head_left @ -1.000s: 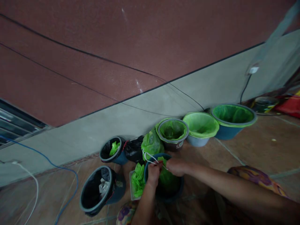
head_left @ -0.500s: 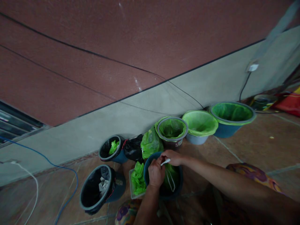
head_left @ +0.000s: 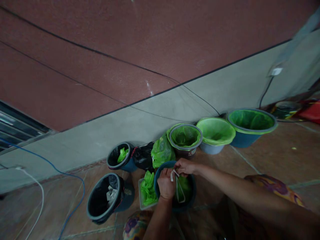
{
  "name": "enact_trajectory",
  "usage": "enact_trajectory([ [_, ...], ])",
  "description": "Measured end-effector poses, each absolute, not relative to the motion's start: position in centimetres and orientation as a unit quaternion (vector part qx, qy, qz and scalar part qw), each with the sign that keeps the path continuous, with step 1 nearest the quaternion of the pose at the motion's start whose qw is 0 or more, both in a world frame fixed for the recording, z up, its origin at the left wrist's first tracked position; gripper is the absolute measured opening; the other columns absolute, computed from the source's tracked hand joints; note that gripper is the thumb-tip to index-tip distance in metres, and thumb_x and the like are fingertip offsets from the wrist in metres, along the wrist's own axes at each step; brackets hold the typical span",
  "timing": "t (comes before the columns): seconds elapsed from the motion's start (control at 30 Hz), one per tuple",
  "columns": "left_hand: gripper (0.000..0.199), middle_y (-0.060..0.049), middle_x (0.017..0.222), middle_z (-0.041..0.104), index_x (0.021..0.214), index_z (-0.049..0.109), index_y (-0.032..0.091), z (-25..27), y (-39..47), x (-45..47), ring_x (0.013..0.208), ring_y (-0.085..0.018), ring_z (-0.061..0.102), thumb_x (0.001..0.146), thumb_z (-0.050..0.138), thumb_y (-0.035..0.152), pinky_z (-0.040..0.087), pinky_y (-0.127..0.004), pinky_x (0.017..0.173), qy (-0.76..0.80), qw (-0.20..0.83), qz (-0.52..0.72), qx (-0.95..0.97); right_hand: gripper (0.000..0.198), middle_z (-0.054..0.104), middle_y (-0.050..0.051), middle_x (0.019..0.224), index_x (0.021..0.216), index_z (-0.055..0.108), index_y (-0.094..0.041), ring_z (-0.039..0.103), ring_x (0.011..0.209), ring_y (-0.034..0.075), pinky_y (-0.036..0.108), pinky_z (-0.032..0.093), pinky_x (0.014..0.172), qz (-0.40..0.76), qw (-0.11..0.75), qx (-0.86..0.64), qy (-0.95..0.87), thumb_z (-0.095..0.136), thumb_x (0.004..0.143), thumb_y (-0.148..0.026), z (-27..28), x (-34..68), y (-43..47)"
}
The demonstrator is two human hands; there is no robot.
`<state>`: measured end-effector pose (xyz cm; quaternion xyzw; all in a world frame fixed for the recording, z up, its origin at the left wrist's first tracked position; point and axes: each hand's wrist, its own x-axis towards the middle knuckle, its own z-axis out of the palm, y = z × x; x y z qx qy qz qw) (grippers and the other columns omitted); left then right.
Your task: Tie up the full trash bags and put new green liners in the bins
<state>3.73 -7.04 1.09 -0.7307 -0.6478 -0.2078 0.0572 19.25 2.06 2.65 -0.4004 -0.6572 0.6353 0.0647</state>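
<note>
Over a round blue bin [head_left: 193, 196] in front of me, both my hands work close together. A green garbage bag [head_left: 185, 188] lies inside the bin, with a white drawstring [head_left: 183, 197] looping down over it. My left hand [head_left: 166, 185] is closed at the bin's left side, its fingers curled by the upper end of the string. The fingers of my right hand [head_left: 186, 166] pinch the string near the far rim. Their fingertips are partly hidden, and the bag's top edge is hard to make out.
Green-lined bins [head_left: 185, 146], [head_left: 216, 131] and a larger blue bin [head_left: 243, 138] stand along the wall. A tied green bag [head_left: 162, 152], black bag [head_left: 144, 156], black-lined bins [head_left: 120, 156], [head_left: 101, 200] and a tray [head_left: 143, 206] of crumpled green plastic sit leftward. A blue cable [head_left: 75, 203] crosses the floor.
The white string, earlier a short end sticking out to the right between my hands, now forms a small loop there. My right hand has turned slightly; the view has shifted a little.
</note>
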Motion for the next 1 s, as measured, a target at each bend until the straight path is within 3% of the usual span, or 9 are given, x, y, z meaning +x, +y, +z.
enact_trajectory([
  [0.1,0.023,-0.005,0.084,0.069,0.084,0.069,0.021,1.3,-7.1,3.5,0.083,-0.018,0.065,0.097,0.050,0.016,0.045,-0.026,0.073,-0.640,0.027,-0.209,-0.739,0.023,0.067,0.001,0.069,0.088,0.074,-0.014,0.063,0.061,0.013,0.022,0.047,0.060,0.518,0.081,-0.437,-0.731,0.053,0.080,-0.011,3.3,18.7,1.8],
  [0.2,0.026,-0.005,0.083,0.068,0.081,0.068,0.020,1.3,-7.0,3.6,0.077,-0.016,0.064,0.097,0.048,0.016,0.043,-0.025,0.068,-0.657,-0.009,-0.209,-0.724,0.020,0.072,0.008,0.091,0.087,0.073,-0.014,0.067,0.084,0.017,0.026,0.048,0.076,0.329,0.134,-0.450,-0.819,0.054,0.083,-0.012,3.9,18.2,1.6],
  [0.3,0.028,-0.005,0.081,0.068,0.079,0.067,0.020,1.3,-6.8,3.8,0.074,-0.015,0.064,0.096,0.047,0.014,0.042,-0.025,0.067,-0.674,-0.042,-0.219,-0.704,0.022,0.070,0.012,0.102,0.093,0.069,-0.013,0.066,0.088,0.018,0.027,0.047,0.080,0.225,0.142,-0.415,-0.870,0.048,0.090,-0.016,4.3,18.2,1.5],
  [0.4,0.032,-0.006,0.079,0.068,0.076,0.067,0.019,1.2,-6.5,3.8,0.076,-0.016,0.064,0.096,0.043,0.012,0.043,-0.026,0.069,-0.680,-0.069,-0.242,-0.689,0.022,0.069,0.011,0.097,0.095,0.067,-0.013,0.065,0.086,0.018,0.027,0.046,0.078,0.227,0.145,-0.392,-0.880,0.045,0.093,-0.016,4.5,18.4,1.5],
  [0.5,0.032,-0.006,0.076,0.069,0.074,0.067,0.019,1.2,-6.2,3.7,0.075,-0.016,0.064,0.095,0.043,0.012,0.043,-0.027,0.069,-0.672,-0.091,-0.260,-0.688,0.020,0.069,0.009,0.088,0.091,0.066,-0.014,0.065,0.083,0.017,0.025,0.046,0.076,0.296,0.200,-0.392,-0.848,0.046,0.091,-0.014,4.6,18.4,1.5],
  [0.6,0.032,-0.007,0.078,0.070,0.075,0.068,0.020,1.2,-6.0,3.6,0.077,-0.017,0.065,0.094,0.044,0.012,0.044,-0.027,0.071,-0.664,-0.106,-0.261,-0.692,0.020,0.066,0.003,0.074,0.089,0.066,-0.015,0.059,0.064,0.012,0.021,0.044,0.060,0.401,0.237,-0.431,-0.773,0.047,0.088,-0.013,5.1,18.2,1.4],
  [0.77,0.033,-0.008,0.080,0.070,0.076,0.070,0.018,1.1,-6.4,3.9,0.079,-0.018,0.066,0.095,0.043,0.016,0.044,-0.028,0.072,-0.689,-0.131,-0.205,-0.683,0.016,0.059,-0.003,0.061,0.081,0.067,-0.015,0.040,0.045,0.006,0.018,0.030,0.043,0.551,0.161,-0.497,-0.651,0.052,0.082,-0.018,5.8,18.5,2.3],
  [0.87,0.031,-0.009,0.082,0.071,0.079,0.071,0.018,1.2,-6.7,4.1,0.080,-0.018,0.067,0.096,0.046,0.017,0.043,-0.027,0.072,-0.706,-0.135,-0.173,-0.674,0.015,0.061,-0.001,0.061,0.077,0.070,-0.014,0.047,0.049,0.008,0.019,0.035,0.048,0.504,0.115,-0.494,-0.699,0.055,0.078,-0.016,6.1,19.3,3.3],
  [1.0,0.027,-0.010,0.089,0.071,0.086,0.072,0.017,1.3,-6.6,3.8,0.080,-0.019,0.068,0.095,0.046,0.018,0.042,-0.027,0.069,-0.742,-0.100,-0.164,-0.642,0.016,0.075,0.009,0.082,0.078,0.076,-0.015,0.067,0.080,0.019,0.022,0.045,0.067,0.346,0.064,-0.482,-0.802,0.060,0.077,-0.012,6.8,20.4,3.8],
])
